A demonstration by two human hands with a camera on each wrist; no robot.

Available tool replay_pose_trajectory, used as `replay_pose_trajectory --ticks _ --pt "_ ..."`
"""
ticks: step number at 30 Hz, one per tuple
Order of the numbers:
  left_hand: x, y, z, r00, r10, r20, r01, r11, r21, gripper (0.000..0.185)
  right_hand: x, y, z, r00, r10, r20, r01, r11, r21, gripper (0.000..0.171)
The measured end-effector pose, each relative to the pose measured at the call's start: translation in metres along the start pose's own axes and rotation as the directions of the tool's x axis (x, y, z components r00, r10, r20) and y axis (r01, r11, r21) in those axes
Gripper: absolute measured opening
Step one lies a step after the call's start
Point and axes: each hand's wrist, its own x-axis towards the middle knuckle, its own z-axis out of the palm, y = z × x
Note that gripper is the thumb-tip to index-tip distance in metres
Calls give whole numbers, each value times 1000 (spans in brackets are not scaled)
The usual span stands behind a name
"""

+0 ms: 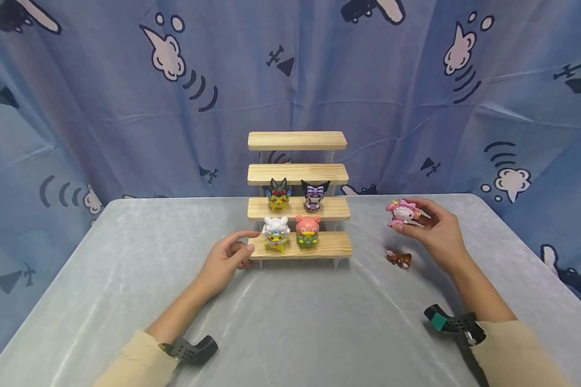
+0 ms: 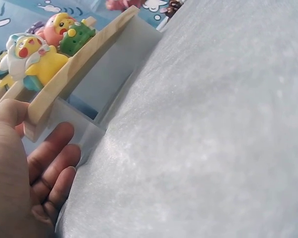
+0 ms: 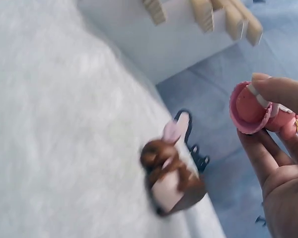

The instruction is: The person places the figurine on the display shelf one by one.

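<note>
Blue patterned curtain (image 1: 126,107) behind table (image 1: 126,279)

a grey, faintly marbled surface (image 1: 126,279) with rounded far corners fills the foreground. behind its far edge hangs a creased blue curtain (image 1: 101,107) printed with white clouds, dark planes and curved lines. the light is soft and even.
</note>
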Motion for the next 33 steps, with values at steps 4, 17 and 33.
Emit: replay_pose_trajectory --ticks 4,17,33 --pt "-1 -1 -1 1000 -8 -6 8 1000 7 31 3 -15 4 999 -37 -7 37 999 -2 57" --pt "-1 1 -1 1000 -19 -6 19 1000 12 31 26 -48 11 988 -152 -8 153 985 79 56" --pt "0 -1 -2 1000 -4 3 4 1000 -10 31 67 -98 38 968 -242 62 237 968 76 57"
